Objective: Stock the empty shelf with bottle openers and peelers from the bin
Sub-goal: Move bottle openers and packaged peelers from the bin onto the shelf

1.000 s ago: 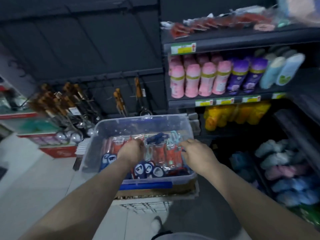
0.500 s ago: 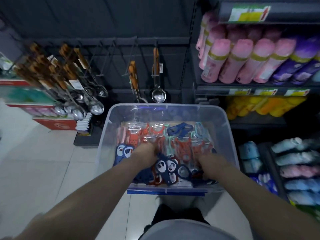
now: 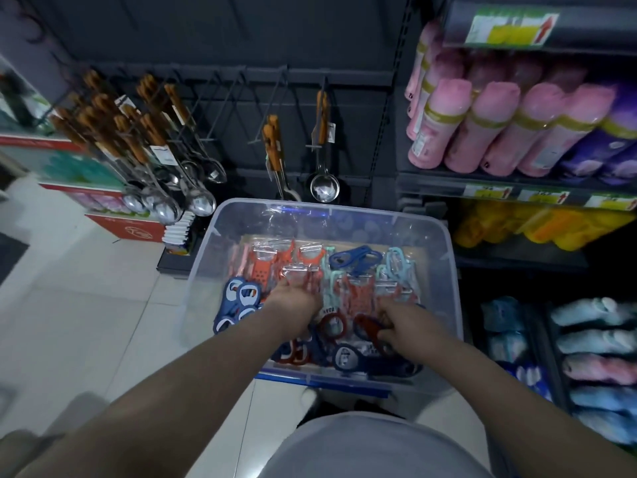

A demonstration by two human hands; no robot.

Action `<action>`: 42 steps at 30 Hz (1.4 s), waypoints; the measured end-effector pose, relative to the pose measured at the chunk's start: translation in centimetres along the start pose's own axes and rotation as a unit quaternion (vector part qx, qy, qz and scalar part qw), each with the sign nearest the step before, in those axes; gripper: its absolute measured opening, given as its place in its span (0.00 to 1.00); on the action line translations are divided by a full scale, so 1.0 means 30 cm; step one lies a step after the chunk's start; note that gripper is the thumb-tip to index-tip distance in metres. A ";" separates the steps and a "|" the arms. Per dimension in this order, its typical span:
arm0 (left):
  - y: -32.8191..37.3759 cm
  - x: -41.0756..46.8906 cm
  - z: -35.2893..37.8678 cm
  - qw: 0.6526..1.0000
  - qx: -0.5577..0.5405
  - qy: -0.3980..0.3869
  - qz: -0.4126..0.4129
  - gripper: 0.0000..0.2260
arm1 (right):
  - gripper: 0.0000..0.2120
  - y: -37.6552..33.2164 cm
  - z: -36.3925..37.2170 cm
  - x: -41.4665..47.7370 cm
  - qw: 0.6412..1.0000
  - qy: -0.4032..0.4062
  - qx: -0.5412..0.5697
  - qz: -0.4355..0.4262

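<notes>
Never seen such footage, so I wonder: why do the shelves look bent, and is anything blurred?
Head view: wide-angle lens bows the shelves; lighting dim, back panel nearly black; glare on bin wall; left hand and right hand, gripping an opener, slightly soft.

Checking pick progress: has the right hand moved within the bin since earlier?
Yes. The right hand came back from the peelers toward the near rim of the clear bin, onto a red bottle opener.

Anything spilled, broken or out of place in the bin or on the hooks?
Nothing stands out. The peelers and bottle openers lie loosely piled inside the clear bin, none on the floor. The right hand pinches a red bottle opener. The hanging utensils sit on their hooks.
</notes>
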State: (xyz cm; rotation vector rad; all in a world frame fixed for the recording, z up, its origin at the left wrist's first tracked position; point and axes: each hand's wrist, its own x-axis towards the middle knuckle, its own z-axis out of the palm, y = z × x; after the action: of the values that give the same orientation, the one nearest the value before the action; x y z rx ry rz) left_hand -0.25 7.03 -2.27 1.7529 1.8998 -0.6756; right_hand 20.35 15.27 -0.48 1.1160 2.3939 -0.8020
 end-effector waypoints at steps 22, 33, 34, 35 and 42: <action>-0.111 -0.127 -0.029 0.861 -0.451 0.212 -0.101 0.09 | 0.15 -0.179 0.057 0.017 0.999 0.029 0.007 0.013; 0.251 0.018 -0.306 0.825 -0.501 0.258 0.036 0.07 | 0.18 0.075 -0.131 -0.293 0.903 0.348 0.216 0.130; 0.316 0.030 -0.327 0.835 -0.484 0.255 0.054 0.09 | 0.18 0.131 -0.130 -0.341 0.892 0.366 0.216 0.151; 0.386 0.042 -0.344 0.845 -0.466 0.252 0.074 0.09 | 0.18 0.191 -0.126 -0.390 0.882 0.382 0.217 0.173; 1.039 0.051 -0.482 0.859 -0.397 0.234 0.222 0.10 | 0.20 0.645 -0.091 -0.831 0.801 0.436 0.218 0.347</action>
State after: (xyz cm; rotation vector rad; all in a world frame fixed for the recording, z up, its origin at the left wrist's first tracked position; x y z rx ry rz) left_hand 30.60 19.43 6.56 1.7322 1.5684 0.6848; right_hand 50.55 12.96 8.82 2.8350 2.0541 -0.6381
